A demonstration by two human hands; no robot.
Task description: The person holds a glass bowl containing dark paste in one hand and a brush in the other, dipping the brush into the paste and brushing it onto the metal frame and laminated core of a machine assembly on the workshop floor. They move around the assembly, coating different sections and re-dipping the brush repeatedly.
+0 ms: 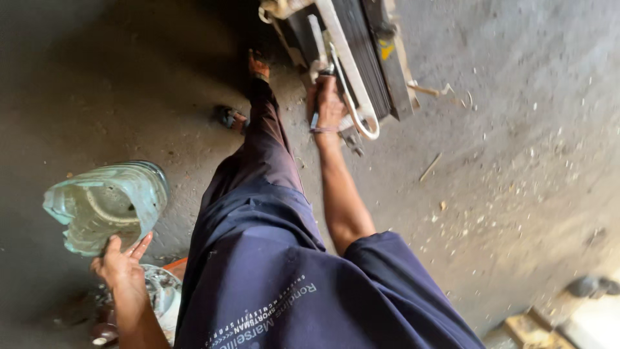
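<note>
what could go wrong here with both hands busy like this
1. The left hand holds a broken pale green plastic container by its jagged edge; it might cut the palm or slip.
2. The right hand grips a tool at the black radiator unit beside a white bent pipe; a slip could pinch or scrape the fingers.
3. Debris on the concrete floor could upset footing while leaning.

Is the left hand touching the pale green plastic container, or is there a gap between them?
Touching. In the head view the left hand grips the lower edge of the pale green plastic container; the thumb and fingers overlap its rim with no gap visible.
</note>
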